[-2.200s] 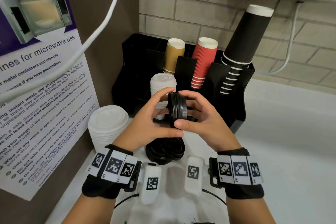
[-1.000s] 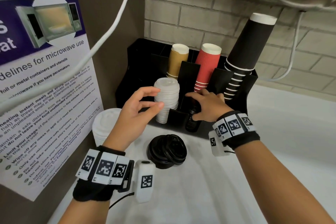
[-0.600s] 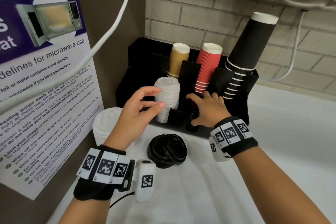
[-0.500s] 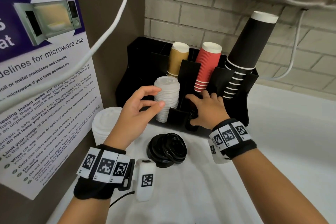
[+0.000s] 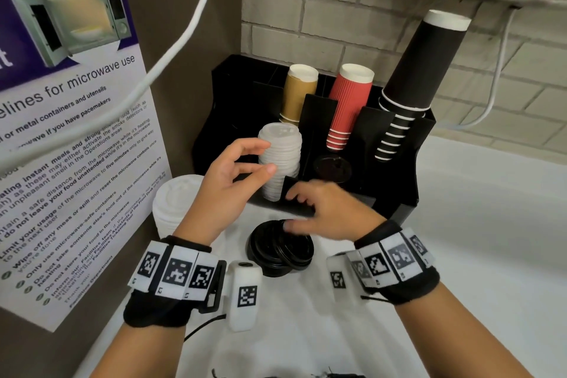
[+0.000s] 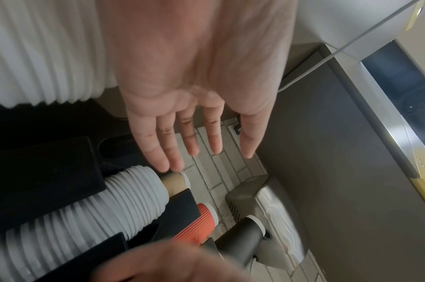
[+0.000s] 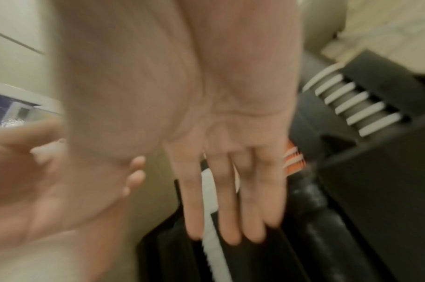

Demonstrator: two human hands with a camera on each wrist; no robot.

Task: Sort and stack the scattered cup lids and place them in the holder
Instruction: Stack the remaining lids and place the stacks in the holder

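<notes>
Nearest thing that matters is the pile of black lids (image 5: 280,250) sitting loose on the white counter (image 5: 460,255), right between the two wrists. They're overlapping and skewed, not a clean stack. The right hand (image 5: 329,210) hangs just above and behind them with fingers straight and spread, holding nothing; the right wrist view is blurry but shows the same empty palm. Looks to me like the job now is grabbing that pile, so I'd square the lids up first, rims nested, then pinch the whole stack from both sides so none slide out.

The left hand (image 5: 228,176) is raised a bit further back, loose and empty too, fingers relaxed near the white lid stack (image 5: 280,159) but I can't say it's actually touching. That stack stands in the front left slot of the black holder (image 5: 395,190). Another pile of white lids (image 5: 176,202) sits on the counter to the left, against the wall, so it probably needs a home too.

There's a black lid (image 5: 333,167) already down in the middle front slot, which is likely where the rest go. Drop them straight in; the slot walls look snug.

Further back the holder carries tan cups (image 5: 299,90), red cups (image 5: 349,101) and a tall leaning column of black cups (image 5: 423,70). Behind is a brick wall (image 5: 322,9), a microwave poster (image 5: 70,120) on the left and a white cable (image 5: 184,37) across it.
</notes>
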